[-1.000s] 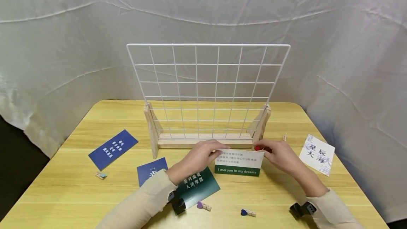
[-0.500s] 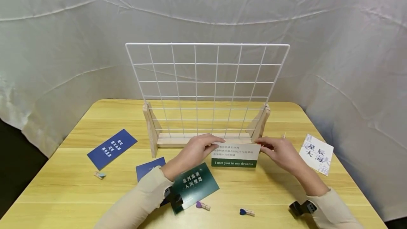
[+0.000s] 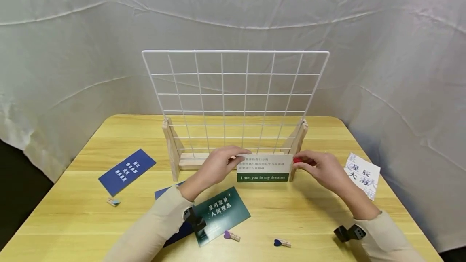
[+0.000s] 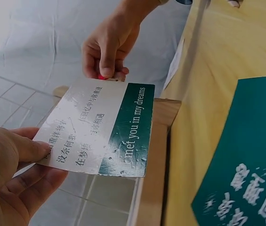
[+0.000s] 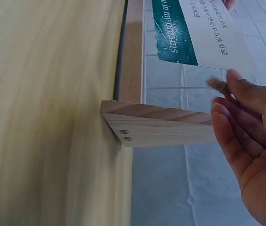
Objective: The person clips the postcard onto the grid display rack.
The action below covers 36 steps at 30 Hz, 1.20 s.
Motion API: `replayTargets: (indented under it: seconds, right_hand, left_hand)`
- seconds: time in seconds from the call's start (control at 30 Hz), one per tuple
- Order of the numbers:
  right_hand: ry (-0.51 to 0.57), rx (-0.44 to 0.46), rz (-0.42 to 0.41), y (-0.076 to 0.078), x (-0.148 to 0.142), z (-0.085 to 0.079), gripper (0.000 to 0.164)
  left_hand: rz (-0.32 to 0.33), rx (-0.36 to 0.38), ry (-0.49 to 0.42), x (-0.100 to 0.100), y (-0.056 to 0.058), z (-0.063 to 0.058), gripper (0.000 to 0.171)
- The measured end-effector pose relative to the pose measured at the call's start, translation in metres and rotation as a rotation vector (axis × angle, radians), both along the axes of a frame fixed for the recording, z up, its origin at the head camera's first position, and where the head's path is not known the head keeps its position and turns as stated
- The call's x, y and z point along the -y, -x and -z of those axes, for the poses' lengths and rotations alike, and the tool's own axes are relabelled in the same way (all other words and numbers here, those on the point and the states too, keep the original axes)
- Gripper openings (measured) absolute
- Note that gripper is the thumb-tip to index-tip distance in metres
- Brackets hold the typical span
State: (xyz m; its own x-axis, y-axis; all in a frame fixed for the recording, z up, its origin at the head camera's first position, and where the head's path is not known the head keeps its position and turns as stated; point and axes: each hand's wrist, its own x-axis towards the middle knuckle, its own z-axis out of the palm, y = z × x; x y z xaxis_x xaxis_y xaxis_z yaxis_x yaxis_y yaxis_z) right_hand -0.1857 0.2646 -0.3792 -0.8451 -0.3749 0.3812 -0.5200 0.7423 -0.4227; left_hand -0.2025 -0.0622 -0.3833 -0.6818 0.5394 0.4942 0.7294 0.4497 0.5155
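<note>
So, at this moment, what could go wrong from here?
The left grip pinches the white-and-green card near one upper corner, so the card might swivel or slip. The right grip holds a red clip by the card's opposite side; it could miss the edge or push the card askew. The left sleeve passes over a partly hidden blue card and might drag it.

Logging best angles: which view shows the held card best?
The left wrist view: the held card appears largest there, nearly whole. The head view shows it smaller; the right wrist view cuts it off at the top.
</note>
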Motion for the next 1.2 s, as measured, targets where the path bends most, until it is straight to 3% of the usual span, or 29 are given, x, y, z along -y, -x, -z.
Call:
replayTargets:
  seconds: [0.3, 0.8, 1.2]
  right_hand:
    - [-0.013, -0.048, 0.034, 0.003, 0.002, -0.014, 0.014]
    - [0.031, -0.149, 0.019, 0.010, 0.002, -0.045, 0.016]
    - [0.051, -0.282, 0.011, 0.017, 0.004, -0.072, 0.022]
  left_hand:
    - [-0.017, -0.045, 0.005, 0.003, 0.006, -0.013, 0.023]
    - [-0.017, -0.109, -0.016, 0.003, 0.016, -0.032, 0.024]
    - [-0.013, -0.091, -0.024, -0.001, 0.020, -0.044, 0.024]
